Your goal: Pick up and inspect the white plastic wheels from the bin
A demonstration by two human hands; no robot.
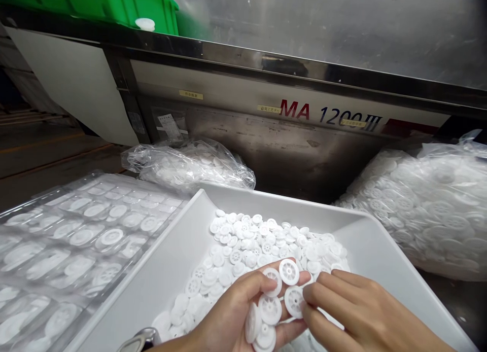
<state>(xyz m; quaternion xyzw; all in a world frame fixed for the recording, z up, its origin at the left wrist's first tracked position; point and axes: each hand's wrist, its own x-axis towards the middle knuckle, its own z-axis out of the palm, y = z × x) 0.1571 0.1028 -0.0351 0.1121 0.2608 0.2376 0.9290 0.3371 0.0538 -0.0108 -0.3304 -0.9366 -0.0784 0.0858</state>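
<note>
Several small white plastic spoked wheels (270,310) lie in the palm and fingers of my left hand (238,304), which is cupped around them with the thumb pressing on one. My right hand (344,306) comes in from the right, its thumb and fingertips pinching the edge of one white wheel (294,301) at my left fingers. Both hands are over a light grey bin (315,205), where a heap of the same wheels (243,235) covers the bottom. The tips of my left fingers are partly hidden behind the wheels.
At the left, a clear compartment tray (95,225) holds white wheels. Clear bags of white parts stand behind the bin (194,164) and at the right (437,210). A green crate (114,7) and a loose white part (145,24) rest on a metal ledge (243,55) above.
</note>
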